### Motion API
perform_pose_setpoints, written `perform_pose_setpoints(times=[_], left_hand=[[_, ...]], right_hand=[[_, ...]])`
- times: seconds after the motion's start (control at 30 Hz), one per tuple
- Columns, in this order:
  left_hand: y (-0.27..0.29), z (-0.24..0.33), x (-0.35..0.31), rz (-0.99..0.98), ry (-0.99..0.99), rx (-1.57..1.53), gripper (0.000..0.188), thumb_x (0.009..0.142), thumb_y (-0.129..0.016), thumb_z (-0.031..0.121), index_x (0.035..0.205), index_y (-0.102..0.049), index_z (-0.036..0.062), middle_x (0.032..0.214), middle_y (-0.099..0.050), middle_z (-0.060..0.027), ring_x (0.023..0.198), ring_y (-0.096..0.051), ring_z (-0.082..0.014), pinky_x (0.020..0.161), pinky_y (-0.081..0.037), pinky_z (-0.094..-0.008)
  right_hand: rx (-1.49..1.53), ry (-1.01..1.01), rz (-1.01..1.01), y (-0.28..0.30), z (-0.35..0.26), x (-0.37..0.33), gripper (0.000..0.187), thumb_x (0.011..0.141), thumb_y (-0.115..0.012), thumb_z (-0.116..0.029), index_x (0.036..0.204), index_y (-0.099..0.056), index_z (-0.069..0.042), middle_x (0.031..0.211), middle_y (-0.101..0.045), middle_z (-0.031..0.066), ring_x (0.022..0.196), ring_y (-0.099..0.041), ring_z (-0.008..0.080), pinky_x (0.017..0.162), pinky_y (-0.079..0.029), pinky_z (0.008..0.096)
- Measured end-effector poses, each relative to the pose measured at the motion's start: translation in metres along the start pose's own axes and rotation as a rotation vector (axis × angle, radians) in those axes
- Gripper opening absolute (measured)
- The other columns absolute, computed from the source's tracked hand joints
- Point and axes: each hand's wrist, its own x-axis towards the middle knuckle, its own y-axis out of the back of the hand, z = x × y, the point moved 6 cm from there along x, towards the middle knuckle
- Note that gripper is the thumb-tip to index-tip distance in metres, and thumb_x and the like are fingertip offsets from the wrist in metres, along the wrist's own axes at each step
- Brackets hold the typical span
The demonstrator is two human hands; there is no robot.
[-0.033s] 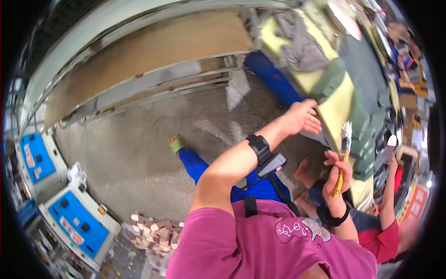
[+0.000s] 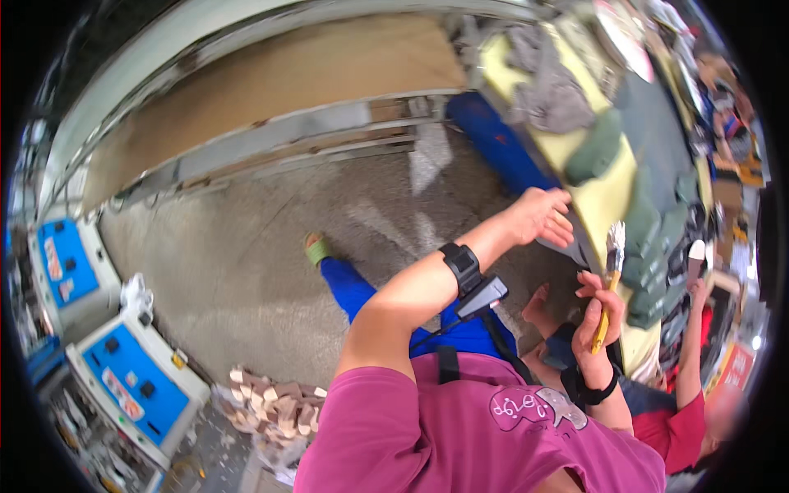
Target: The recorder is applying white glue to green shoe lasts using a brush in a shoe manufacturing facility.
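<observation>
My right hand (image 2: 598, 322) grips a paintbrush (image 2: 610, 302) by its yellow handle. The brush's whitish bristles point up toward the table. My left hand (image 2: 542, 217) is open beside the table's near edge, its fingers loosely stretched and holding nothing. On the yellow tabletop (image 2: 606, 195), a dark green shoe-shaped piece (image 2: 595, 148) lies just beyond that hand. More green shoe-shaped pieces (image 2: 648, 267) sit in a row past the brush.
A grey cloth (image 2: 552, 86) lies at the table's far end. To the right, a co-worker in red (image 2: 684, 423) raises an arm. A long brown-topped bench (image 2: 279, 86) runs along the back. Two blue-topped machines (image 2: 131, 386) and a heap of shoe-shaped pieces (image 2: 275, 403) are at left.
The table and its contents have shifted slightly right and down in the picture. My left hand has drawn a little away from the green piece. The paintbrush stays in my right hand.
</observation>
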Motion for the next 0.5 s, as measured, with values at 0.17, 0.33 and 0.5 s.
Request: perform_pose_setpoints(times=[0.17, 0.33, 0.5], left_hand=[[0.118, 0.008, -0.087, 0.211, -0.221, -0.131, 0.038, 0.087, -0.060, 0.027, 0.108, -0.051, -0.0032, 0.085, -0.062, -0.0193, 0.072, -0.065, -0.0307, 0.063, -0.056, -0.0403], [0.281, 0.017, -0.229, 0.618, -0.649, -0.207, 0.035, 0.088, -0.057, 0.023, 0.113, -0.053, -0.0008, 0.085, -0.062, -0.0126, 0.073, -0.062, -0.0224, 0.067, -0.053, -0.0346], [0.368, 0.027, -0.318, 0.751, -0.881, -0.173, 0.036, 0.088, -0.057, 0.020, 0.118, -0.051, -0.0004, 0.091, -0.062, -0.0103, 0.076, -0.061, -0.0188, 0.070, -0.051, -0.0311]], right_hand=[[-0.035, -0.051, -0.301, -0.071, 0.018, 0.012, 0.009, 0.095, -0.041, -0.007, 0.100, -0.046, -0.002, 0.100, -0.062, 0.0219, 0.085, -0.060, 0.0228, 0.081, -0.047, 0.0355], [0.044, 0.115, -0.673, -0.194, 0.027, 0.015, 0.008, 0.090, -0.047, -0.005, 0.095, -0.050, 0.000, 0.090, -0.065, 0.0210, 0.073, -0.064, 0.0242, 0.066, -0.052, 0.0319], [0.016, -0.118, -0.877, -0.286, 0.053, -0.001, 0.009, 0.093, -0.045, -0.007, 0.097, -0.050, -0.001, 0.094, -0.065, 0.0175, 0.076, -0.063, 0.0204, 0.071, -0.050, 0.0323]])
